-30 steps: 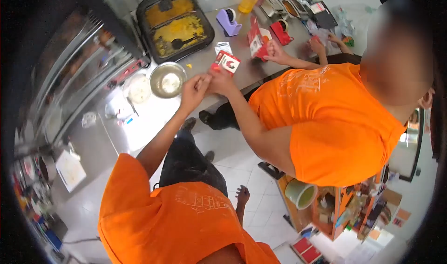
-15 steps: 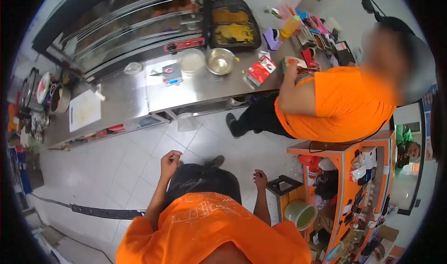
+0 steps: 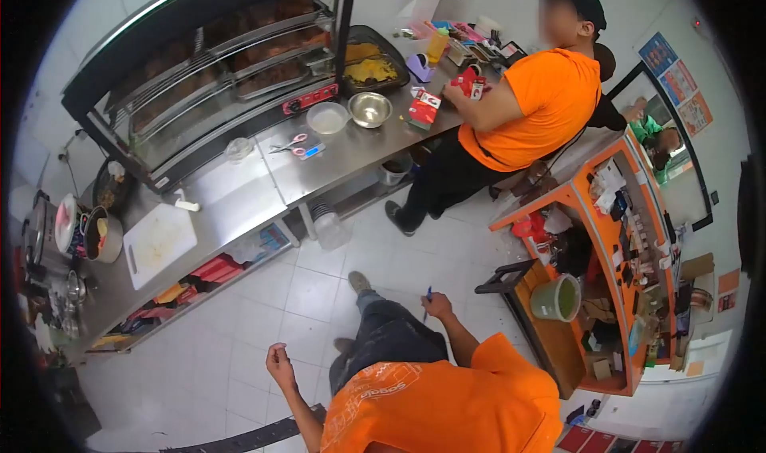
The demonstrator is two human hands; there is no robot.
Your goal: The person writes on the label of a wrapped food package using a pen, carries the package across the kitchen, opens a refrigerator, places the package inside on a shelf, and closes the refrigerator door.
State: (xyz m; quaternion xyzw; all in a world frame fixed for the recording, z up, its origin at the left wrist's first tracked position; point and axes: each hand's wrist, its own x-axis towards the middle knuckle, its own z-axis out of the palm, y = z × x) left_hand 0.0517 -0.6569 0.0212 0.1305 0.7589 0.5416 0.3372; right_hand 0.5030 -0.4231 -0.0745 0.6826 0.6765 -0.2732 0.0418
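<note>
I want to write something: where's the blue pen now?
In the head view, below and right of centre, the blue pen is in the person's right hand, over the tiled floor, left of the bucket.

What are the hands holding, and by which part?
Right hand: a slim blue pen-like object, apparently gripped near its middle; exact finger placement is too small to tell. Left hand: nothing visible held.
</note>
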